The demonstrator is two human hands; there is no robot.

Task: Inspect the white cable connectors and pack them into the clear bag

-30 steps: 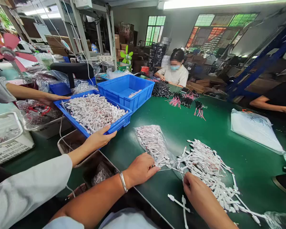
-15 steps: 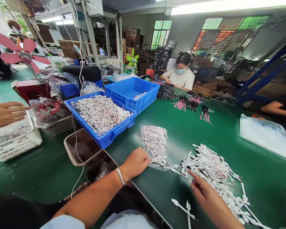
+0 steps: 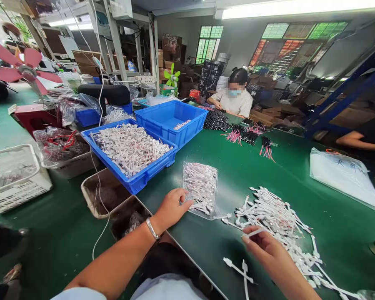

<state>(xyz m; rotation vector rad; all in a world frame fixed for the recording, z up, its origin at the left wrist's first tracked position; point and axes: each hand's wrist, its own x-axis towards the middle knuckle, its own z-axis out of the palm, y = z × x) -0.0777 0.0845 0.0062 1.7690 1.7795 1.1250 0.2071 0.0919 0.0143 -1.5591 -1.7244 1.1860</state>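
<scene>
White strip piece: a white plastic strip piece (image 3: 255, 232) is being held in the right hand (image 3: 267, 252), just above the loose pile, near the bench edge.
Right fingers: the thumb and fingertips (image 3: 246, 238) are closing narrow, pinching that one piece.
Left hand: the left hand (image 3: 170, 209), wearing a silver bangle (image 3: 152, 228), is resting against the side of a clear plastic bag (image 3: 201, 187).
Left fingers: loosely curled, touching the bag; cannot tell if they are gripping it.
Bag contents: the bag is lying on the green workbench (image 3: 337, 250), packed with white strip pieces.
Loose pile: a heap of white strip pieces (image 3: 276, 221) is spreading across the bench, right of the bag.
Crates: a blue plastic crate (image 3: 153, 177) is sitting left of the bag, filled with white strip pieces; an emptier blue crate (image 3: 171, 118) is standing just behind it.
Trays: two metal trays (image 3: 103, 193) are sitting below the full crate.
Others: a seated person (image 3: 234, 98) is working at the bench's far end, beside black cable bundles (image 3: 216, 121).
</scene>
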